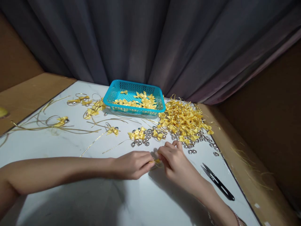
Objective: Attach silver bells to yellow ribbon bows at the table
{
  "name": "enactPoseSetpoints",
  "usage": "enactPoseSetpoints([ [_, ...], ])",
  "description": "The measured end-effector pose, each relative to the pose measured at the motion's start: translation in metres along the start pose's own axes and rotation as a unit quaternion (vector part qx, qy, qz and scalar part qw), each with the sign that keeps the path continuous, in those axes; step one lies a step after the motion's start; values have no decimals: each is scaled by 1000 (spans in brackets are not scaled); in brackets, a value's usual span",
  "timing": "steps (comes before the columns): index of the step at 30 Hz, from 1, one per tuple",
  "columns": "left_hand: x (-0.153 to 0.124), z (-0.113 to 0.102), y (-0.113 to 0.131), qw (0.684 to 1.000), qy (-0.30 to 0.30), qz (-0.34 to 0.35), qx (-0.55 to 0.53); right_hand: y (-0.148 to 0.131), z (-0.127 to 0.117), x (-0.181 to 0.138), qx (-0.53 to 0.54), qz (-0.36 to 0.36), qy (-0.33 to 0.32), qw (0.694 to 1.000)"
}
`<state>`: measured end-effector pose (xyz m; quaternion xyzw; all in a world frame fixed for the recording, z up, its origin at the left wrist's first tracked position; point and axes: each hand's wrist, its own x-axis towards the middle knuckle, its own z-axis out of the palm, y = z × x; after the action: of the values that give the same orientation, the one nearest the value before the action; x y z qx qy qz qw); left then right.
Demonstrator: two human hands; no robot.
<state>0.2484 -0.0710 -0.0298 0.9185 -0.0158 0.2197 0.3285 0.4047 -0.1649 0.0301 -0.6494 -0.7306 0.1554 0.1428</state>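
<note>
left hand [135,165] pinches a bow [157,160] beside the right hand [172,158], whose hold i cannot tell; a loose pinch could let the bow slip.

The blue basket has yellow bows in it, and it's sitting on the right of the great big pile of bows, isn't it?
Nearly! The blue basket does have yellow bows in it, but the head view shows it on the left of the big bow pile, not the right.
</note>
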Motion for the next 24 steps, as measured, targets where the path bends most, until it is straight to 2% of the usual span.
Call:
enactPoseSetpoints([
  [9, 1, 0, 0, 996, -2, -61, -63, 0, 1, 1, 1, 12, -11, 1000],
  [14, 1, -3, -1, 988, -11, -106, -109, 3, -2, 1, -6, 22, 40, 999],
  [24, 1, -3, 0, 988, -11, -97, -123, 5, -2, 2, 0, 31, 26, 999],
])
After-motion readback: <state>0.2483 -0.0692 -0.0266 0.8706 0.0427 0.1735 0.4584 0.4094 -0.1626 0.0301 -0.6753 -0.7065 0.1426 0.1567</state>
